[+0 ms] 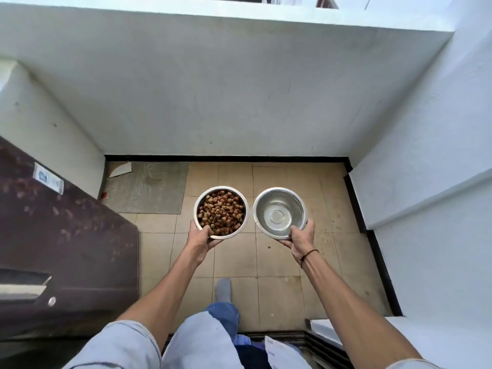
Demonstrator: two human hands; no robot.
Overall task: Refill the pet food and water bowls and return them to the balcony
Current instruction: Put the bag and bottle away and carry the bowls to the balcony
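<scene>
I hold two round steel bowls out in front of me, above the tan tiled balcony floor (279, 262). The food bowl (221, 212), heaped with brown kibble, is on the left; my left hand (200, 235) grips its near rim, thumb inside the edge and fingers underneath. On the right, the water bowl (279, 212) has clear water in its bottom; my right hand (299, 239) grips its near right rim the same way. A dark band circles my right wrist. The two bowls hang side by side, nearly touching.
A dark brown open door (61, 249) stands along the left. A grey mat (149, 187) lies in the far left corner of the floor. White parapet walls (226, 102) close the balcony ahead and on the right. My socked foot (223, 290) steps past the door threshold (282, 338).
</scene>
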